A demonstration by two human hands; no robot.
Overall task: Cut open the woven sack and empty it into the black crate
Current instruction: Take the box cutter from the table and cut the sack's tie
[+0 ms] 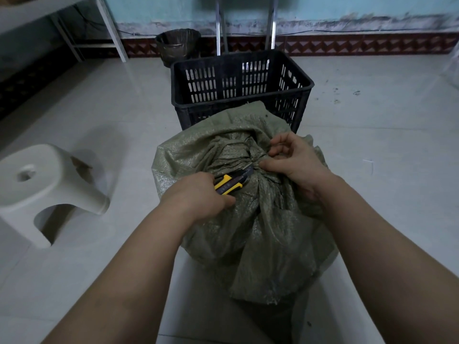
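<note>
A full grey-green woven sack (250,227) stands on the floor in front of me, its mouth bunched and tied at the top. My left hand (198,194) grips a yellow and black utility knife (229,183), whose blade tip lies at the tied neck. My right hand (293,160) pinches the bunched cloth at that neck, thumb and fingers curled. Just behind the sack stands the black slatted crate (242,91), and nothing shows inside it.
A white plastic stool (49,189) stands on the tiled floor to the left. A dark waste bin (177,45) and metal legs stand by the wall behind the crate. A white table frame (109,28) is at the back left.
</note>
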